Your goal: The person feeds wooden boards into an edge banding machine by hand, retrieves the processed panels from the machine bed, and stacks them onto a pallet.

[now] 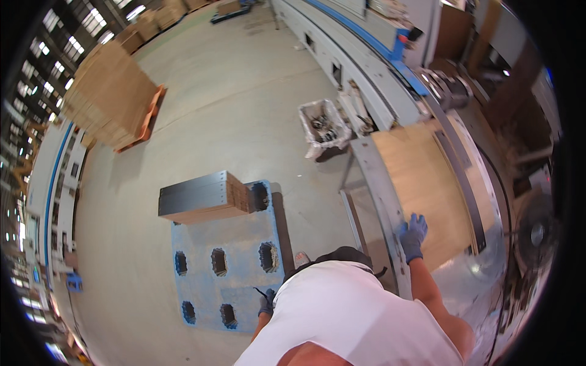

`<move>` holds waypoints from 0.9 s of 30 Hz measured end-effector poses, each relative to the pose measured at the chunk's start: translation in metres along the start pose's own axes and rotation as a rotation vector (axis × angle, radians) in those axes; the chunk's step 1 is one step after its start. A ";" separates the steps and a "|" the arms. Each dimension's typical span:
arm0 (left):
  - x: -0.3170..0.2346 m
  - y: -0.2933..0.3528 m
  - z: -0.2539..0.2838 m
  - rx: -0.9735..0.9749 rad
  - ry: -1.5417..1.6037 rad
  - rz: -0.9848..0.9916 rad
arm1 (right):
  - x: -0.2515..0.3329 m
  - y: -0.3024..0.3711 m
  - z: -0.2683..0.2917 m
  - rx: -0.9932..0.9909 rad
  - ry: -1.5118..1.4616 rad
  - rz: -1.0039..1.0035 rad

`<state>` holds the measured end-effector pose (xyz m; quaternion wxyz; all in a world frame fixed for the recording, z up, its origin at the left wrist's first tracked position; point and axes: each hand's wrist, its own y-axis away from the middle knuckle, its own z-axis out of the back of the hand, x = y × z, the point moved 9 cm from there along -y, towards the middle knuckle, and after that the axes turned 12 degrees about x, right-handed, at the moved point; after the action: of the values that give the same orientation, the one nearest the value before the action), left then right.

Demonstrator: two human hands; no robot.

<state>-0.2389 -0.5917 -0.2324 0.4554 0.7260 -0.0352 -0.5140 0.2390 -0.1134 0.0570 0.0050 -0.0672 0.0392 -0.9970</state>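
The flat tan wooden-looking sheet point(415, 177) lies on the grey metal table point(375, 183) at right, the blue-gloved right hand point(414, 236) spread loosely at its edge, apparently empty — perhaps steadying it — the gloved left hand point(267, 302), lower centre, unclear in its grip; lifting would call for both.

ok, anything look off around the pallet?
The blue pallet looks worn: its surface is scuffed and its dark openings have jagged edges, possibly just its design. The panel stack sits at the far end, off-center.
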 end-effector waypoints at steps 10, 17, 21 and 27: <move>-0.074 0.035 -0.065 0.052 0.307 0.124 | -0.019 0.020 0.017 -0.079 -0.096 0.121; -0.058 0.081 -0.104 0.113 -0.736 -0.091 | -0.023 0.021 0.029 -0.090 -0.162 0.158; -0.020 0.107 -0.097 0.105 -0.768 -0.063 | -0.019 0.017 0.033 -0.057 -0.216 0.179; -0.022 0.102 -0.089 0.120 -0.732 -0.031 | -0.025 0.018 0.029 -0.080 -0.196 0.148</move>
<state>-0.1373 -0.5837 -0.1402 0.3614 0.5199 -0.2152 -0.7435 0.2674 -0.1332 0.0809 0.0799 -0.1616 0.0834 -0.9801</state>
